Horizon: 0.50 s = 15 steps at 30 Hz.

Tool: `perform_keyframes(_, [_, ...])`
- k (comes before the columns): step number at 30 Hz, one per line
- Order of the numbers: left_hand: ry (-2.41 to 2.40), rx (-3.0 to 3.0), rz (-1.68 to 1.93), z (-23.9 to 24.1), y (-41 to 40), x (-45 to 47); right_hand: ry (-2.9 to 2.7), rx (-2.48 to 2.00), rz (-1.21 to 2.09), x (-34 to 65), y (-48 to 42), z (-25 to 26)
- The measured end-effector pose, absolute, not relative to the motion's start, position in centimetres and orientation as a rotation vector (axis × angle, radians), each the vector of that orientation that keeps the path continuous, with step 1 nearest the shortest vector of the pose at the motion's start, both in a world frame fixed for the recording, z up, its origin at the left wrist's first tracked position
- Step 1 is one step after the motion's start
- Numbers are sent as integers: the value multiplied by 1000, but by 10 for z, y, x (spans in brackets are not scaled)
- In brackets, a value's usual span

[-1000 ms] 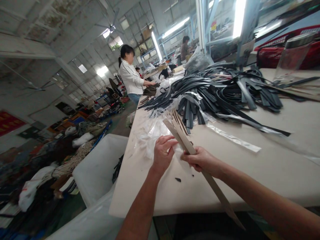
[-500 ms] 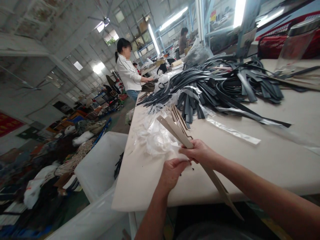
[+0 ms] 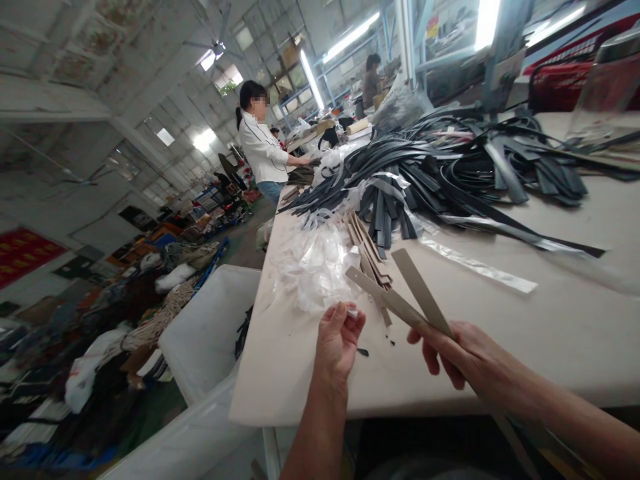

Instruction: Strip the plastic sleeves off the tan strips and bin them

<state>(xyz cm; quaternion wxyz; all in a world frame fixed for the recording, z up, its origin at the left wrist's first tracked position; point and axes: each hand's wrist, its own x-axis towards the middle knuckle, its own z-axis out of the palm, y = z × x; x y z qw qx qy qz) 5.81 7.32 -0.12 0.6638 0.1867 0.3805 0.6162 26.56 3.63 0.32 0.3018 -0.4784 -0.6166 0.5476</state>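
Observation:
My right hand (image 3: pixel 457 353) is closed around two flat tan strap strips (image 3: pixel 423 293); their upper ends spread apart, and their lower parts pass below the table edge. My left hand (image 3: pixel 340 340) is closed in a pinch on a small piece of clear plastic film (image 3: pixel 352 312), apart from the strips. Behind it lies a crumpled heap of clear plastic film (image 3: pixel 320 267). More tan strips (image 3: pixel 369 247) lie in a stack beside that heap, partly under the near ends of the black strips.
A large pile of black strips (image 3: pixel 425 167) covers the back of the table (image 3: pixel 550 347). A white bin (image 3: pixel 200 333) stands off the left edge. A glass jar (image 3: pixel 605 87) sits at the back right. A co-worker in a white jacket (image 3: pixel 263 147) stands at the far end.
My hands have moved apart: the right went rightward with the tan strips, whose upper ends now fan out. The left holds the film away from them.

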Motion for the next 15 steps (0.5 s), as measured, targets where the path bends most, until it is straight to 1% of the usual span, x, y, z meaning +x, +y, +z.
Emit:
perform_keyframes(4, [854,395,1373,2,76,64,-1615,-1349,1477,276,12,-21])
perform_keyframes(7, [856,411,1347,0,77,69,-1610,-1393,1445,279,-1,-29])
perform_keyframes(11, [885,475,1306,-7,77,73,-1704,-1457,1241,282,-10,-27])
perform_keyframes(15, [968,546,1362,-17,80,77,-1810,-1450,1024,287,-16,-26])
